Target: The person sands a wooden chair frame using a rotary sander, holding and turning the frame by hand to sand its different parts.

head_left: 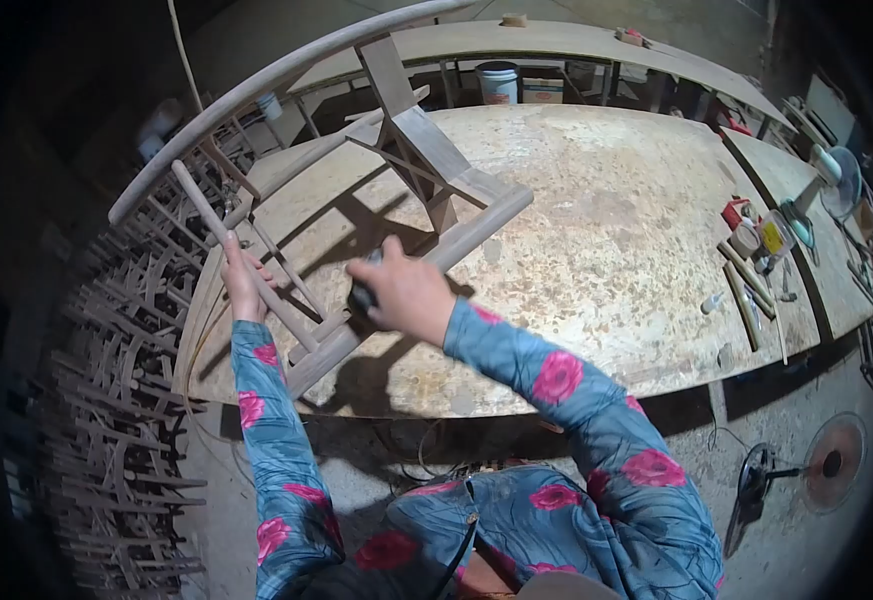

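Note:
An unfinished wooden chair frame (331, 345) lies tilted on the worktable (596, 260), its long curved rail (286, 85) rising at the upper left. My left hand (242, 285) is wrapped round one of the frame's slim round posts. In my right hand (406, 290) is a dark, rounded hand tool (361, 296), pressed against or just above the frame's near rail. My fingers cover most of that tool, so its exact kind does not show. Beyond my right hand, a flat back slat (431, 142) meets crossed braces.
Many chair frames (136, 400) are stacked on the left. Wooden sticks (743, 305), a small bottle (711, 302) and containers lie at the table's right. A small fan (831, 170) stands there, and another fan (831, 464) is below. A white bucket (499, 85) sits behind.

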Action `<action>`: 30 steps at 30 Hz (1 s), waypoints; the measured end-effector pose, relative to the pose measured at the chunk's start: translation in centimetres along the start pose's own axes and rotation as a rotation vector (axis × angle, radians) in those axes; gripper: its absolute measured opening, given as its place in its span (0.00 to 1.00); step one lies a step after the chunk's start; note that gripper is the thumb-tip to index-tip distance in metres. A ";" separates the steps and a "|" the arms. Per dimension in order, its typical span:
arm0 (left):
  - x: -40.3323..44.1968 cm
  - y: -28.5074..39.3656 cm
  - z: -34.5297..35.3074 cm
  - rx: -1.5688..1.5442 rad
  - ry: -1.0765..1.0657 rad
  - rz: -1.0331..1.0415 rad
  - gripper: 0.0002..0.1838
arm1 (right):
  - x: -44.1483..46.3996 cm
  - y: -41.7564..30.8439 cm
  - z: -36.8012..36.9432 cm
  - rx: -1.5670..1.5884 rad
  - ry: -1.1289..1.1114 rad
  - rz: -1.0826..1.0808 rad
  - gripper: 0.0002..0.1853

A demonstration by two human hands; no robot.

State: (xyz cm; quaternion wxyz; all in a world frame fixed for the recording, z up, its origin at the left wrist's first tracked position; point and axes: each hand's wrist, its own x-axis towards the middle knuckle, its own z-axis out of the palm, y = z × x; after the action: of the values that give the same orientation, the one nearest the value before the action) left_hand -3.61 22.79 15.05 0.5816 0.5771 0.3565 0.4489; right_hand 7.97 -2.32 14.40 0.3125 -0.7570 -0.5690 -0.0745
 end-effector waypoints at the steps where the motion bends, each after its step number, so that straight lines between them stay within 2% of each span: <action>1: -0.6 0.3 0.2 0.048 0.057 0.007 0.34 | -1.0 0.4 0.6 0.059 0.067 -0.080 0.22; 3: -1.2 0.3 0.4 0.098 0.131 0.011 0.35 | -3.1 2.4 0.1 0.089 0.096 -0.009 0.23; 5: -1.2 0.0 0.1 0.094 0.127 0.022 0.36 | -4.0 6.4 -2.1 0.132 0.116 0.164 0.25; 7: -1.4 0.0 0.2 0.080 0.151 0.025 0.36 | -3.5 11.9 -3.7 0.016 0.223 0.358 0.29; 8: -1.5 -0.2 0.1 0.075 0.143 0.041 0.35 | -2.7 14.9 -4.3 -0.063 0.305 0.451 0.28; 9: -1.5 -0.3 0.1 0.069 0.132 0.059 0.35 | -1.7 16.5 -6.2 -0.089 0.231 0.608 0.26; 11: -1.6 -0.3 0.4 0.052 0.138 0.044 0.33 | 0.2 19.3 -7.8 -0.177 0.218 0.630 0.24; 12: -1.7 -0.1 0.6 0.032 0.139 0.024 0.33 | 1.7 19.4 -8.0 -0.172 0.200 0.609 0.24; 14: -1.5 -0.1 0.4 0.021 0.093 -0.003 0.31 | 4.0 18.2 -7.5 -0.252 -0.022 0.437 0.24; 15: -1.2 -0.2 0.3 0.013 0.076 0.006 0.32 | 4.6 16.6 -6.5 -0.238 -0.052 0.409 0.24; 17: -1.0 -0.2 0.4 0.017 0.099 -0.017 0.33 | 6.1 12.2 -4.6 -0.172 -0.223 0.198 0.25; 21: -1.5 0.4 0.7 0.051 0.096 -0.033 0.34 | 6.5 4.0 -0.9 -0.123 -0.371 0.024 0.25; 24: -1.0 0.2 0.8 0.016 0.096 0.031 0.36 | 6.1 0.0 0.0 -0.102 -0.421 -0.048 0.26; 28: -0.7 0.3 0.8 0.008 0.088 -0.004 0.36 | 4.5 -2.7 1.3 -0.077 -0.410 -0.123 0.23; 30: -0.6 0.4 0.8 0.006 0.091 -0.004 0.36 | 2.7 -3.6 1.5 -0.043 -0.262 -0.244 0.23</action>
State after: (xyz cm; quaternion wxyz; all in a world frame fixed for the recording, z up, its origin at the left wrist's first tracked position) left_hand -3.10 21.93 15.45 0.5640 0.5570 0.3851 0.4727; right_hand 5.27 1.28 15.85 0.2084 -0.6919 -0.6909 -0.0247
